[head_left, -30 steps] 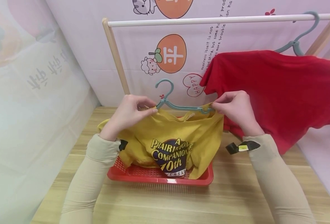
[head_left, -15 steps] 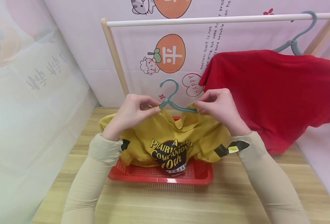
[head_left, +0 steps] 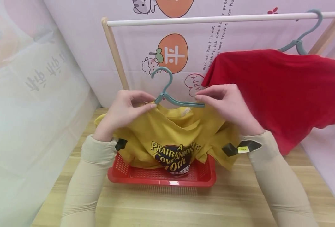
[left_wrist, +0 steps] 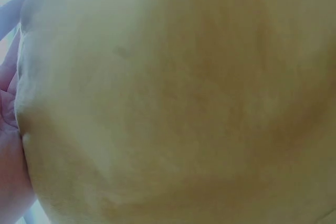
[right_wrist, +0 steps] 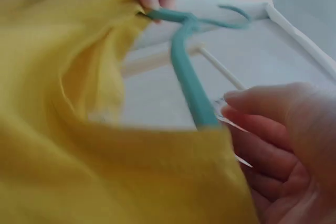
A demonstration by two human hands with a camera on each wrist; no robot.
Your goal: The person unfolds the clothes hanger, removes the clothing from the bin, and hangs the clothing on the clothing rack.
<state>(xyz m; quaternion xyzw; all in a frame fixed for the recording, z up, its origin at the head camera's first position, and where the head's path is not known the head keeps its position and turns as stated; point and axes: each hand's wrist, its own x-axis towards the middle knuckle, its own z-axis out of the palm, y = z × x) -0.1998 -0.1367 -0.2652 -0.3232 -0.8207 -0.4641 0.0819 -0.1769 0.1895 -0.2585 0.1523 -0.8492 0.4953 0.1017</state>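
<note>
A yellow T-shirt point(head_left: 173, 132) with dark printed lettering hangs over a red basket, a blue-green hanger point(head_left: 181, 103) at its neckline. My left hand point(head_left: 127, 108) pinches the shirt together with the hanger near the hook's base. Beside the hanger's other arm is my right hand point(head_left: 227, 102), thumb and index tips close together. In the right wrist view, no cloth shows between the right fingertips point(right_wrist: 233, 98), and the hanger's end passes behind the collar edge. Yellow cloth fills most of the left wrist view.
Under the shirt stands the red basket point(head_left: 161, 182) on a wooden table point(head_left: 156, 208). Behind it rises a rack with a white rail point(head_left: 184, 20) and a wooden post point(head_left: 114, 50). A red T-shirt point(head_left: 269, 91) hangs at the right from another hanger point(head_left: 298, 41).
Both hands have risen slightly, lifting the hanger and shirt. The right hand first moved left along the hanger, and its fingertips have now come off the shirt. The hanger's hook has shifted left.
</note>
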